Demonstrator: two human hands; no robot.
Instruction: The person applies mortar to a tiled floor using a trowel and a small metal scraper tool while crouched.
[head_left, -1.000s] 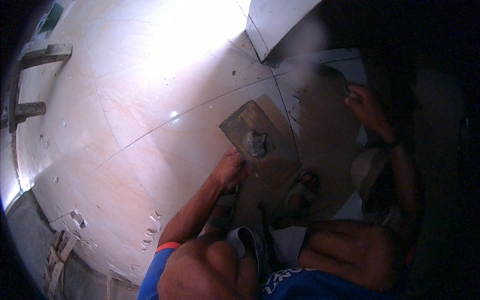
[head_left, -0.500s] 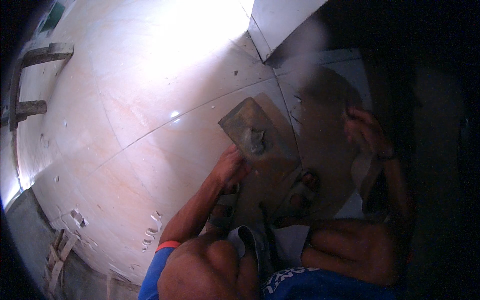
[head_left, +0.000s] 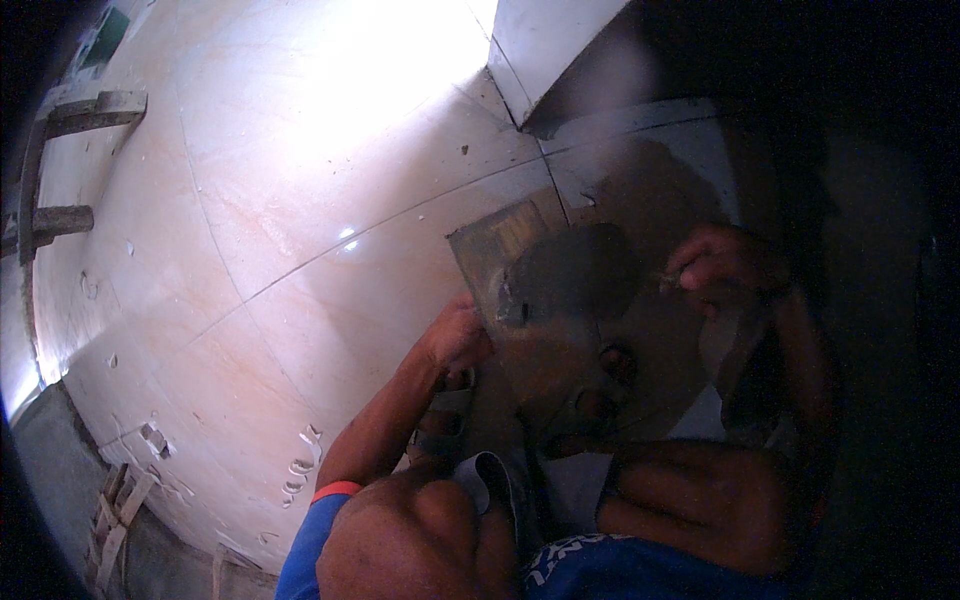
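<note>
Pale tiled floor (head_left: 250, 200), glare at far centre, thin joints, white wall corner (head_left: 545, 45) far right, wooden scraps (head_left: 70, 110) at left edge. Flat square trowel (head_left: 505, 260) lies on the floor just beyond the left hand (head_left: 455, 335), whose fingers seem closed at its near edge; likely the smoothing step, calling next for a level, steady pass. Right hand (head_left: 715, 262) curls in shadow over the dark patch; grip cannot be told.

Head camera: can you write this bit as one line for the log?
left hand: grips flat trowel edge | right hand: closed, contents unclear | trowel: lying on tiled floor | view: dim, shadowed
</note>
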